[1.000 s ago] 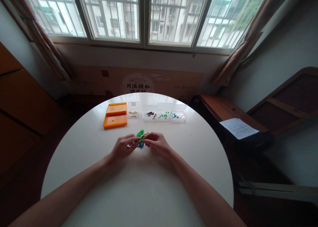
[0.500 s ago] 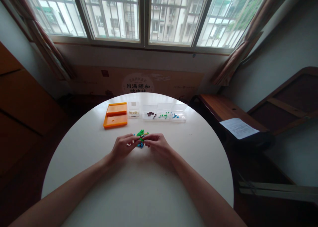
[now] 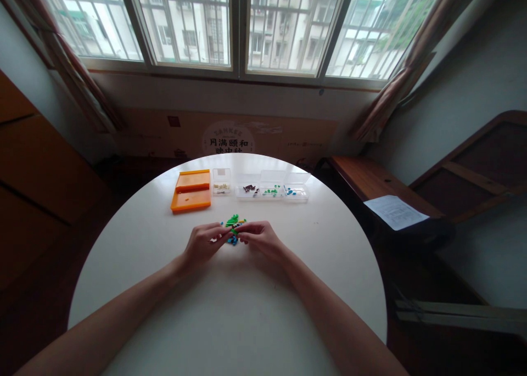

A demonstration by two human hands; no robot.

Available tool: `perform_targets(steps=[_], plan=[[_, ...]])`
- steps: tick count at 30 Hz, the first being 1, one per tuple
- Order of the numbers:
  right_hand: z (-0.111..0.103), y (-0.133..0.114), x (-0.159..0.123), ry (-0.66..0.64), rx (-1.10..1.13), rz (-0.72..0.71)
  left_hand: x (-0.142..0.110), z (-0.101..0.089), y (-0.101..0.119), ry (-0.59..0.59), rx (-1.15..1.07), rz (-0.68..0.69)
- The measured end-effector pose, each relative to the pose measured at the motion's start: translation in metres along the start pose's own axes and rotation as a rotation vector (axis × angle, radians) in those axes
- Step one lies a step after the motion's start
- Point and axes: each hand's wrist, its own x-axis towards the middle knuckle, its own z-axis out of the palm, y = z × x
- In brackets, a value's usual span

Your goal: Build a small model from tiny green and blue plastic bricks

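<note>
A small pile of plastic pieces (image 3: 234, 219), green, blue, black and yellow, lies on the white table near its middle. My left hand (image 3: 206, 239) comes in from the left, its thumb and fingers pinched together over the pile. Opposite it, my right hand (image 3: 262, 236) is pinched the same way. Between the two sets of fingertips is a small green piece (image 3: 234, 232), which both appear to grip; its exact shape is too small to tell. Blue and dark pieces (image 3: 233, 241) show just below the fingertips.
Behind the hands stand an open orange case (image 3: 191, 205), a clear box (image 3: 221, 173) with cream pieces, and open clear boxes (image 3: 267, 196) with dark, green and blue pieces. A paper sheet (image 3: 396, 211) lies on a wooden bench (image 3: 370, 178) right of the round table (image 3: 230, 321).
Both hands stay over the pile in nearly the same pose. Only slight shifts of the left fingers show; the boxes and case have not moved.
</note>
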Motion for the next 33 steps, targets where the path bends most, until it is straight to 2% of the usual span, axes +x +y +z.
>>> perform_targets(steps=[10,24,33], plan=[[-0.0010,0.0019,0.0003,-0.010,-0.016,0.000,0.0000,0.0002,0.0001,-0.005,0.001,-0.004],[0.0006,-0.0030,-0.0019,-0.059,-0.008,-0.002,0.0001,0.0020,-0.0019,-0.036,-0.108,-0.015],[0.0017,-0.0041,-0.0030,-0.043,0.035,0.010,-0.0002,0.0031,-0.0036,-0.001,-0.150,-0.052]])
